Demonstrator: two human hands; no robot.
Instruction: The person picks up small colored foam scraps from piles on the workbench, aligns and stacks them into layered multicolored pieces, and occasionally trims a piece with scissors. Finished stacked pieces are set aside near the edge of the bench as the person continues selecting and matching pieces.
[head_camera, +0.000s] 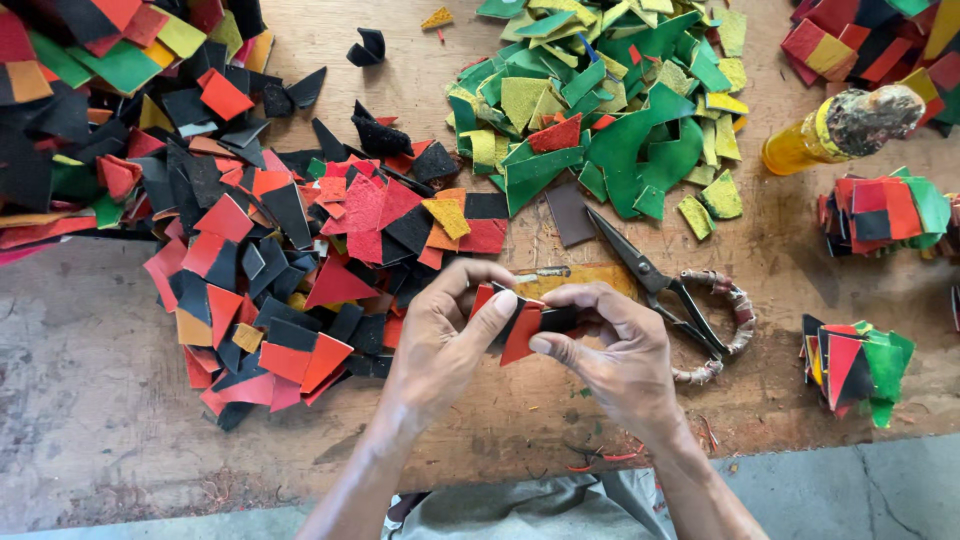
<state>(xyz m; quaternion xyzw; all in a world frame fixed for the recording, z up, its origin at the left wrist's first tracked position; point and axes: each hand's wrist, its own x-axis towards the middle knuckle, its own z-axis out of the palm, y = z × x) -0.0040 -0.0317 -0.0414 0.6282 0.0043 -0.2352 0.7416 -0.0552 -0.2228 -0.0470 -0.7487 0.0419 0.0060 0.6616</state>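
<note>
Red and black scraps (522, 325) mostly covered by fingers (500, 305); count in the stack not readable. Scissors (665, 290): one blade's base lay under the right hand (610, 350). Yellow bottle (835, 130) blurred at its tip. Scrap piles at top left (80, 90) and top right (880, 40) ran off frame. Forearms cut by bottom edge.

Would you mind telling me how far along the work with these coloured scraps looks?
Done: three assembled multicoloured bundles sit at the right. In hand: the left hand and right hand pinch a red-and-black piece together; scissors lie beside them. Left: a big red-and-black scrap pile and a green-and-yellow pile remain loose.
</note>
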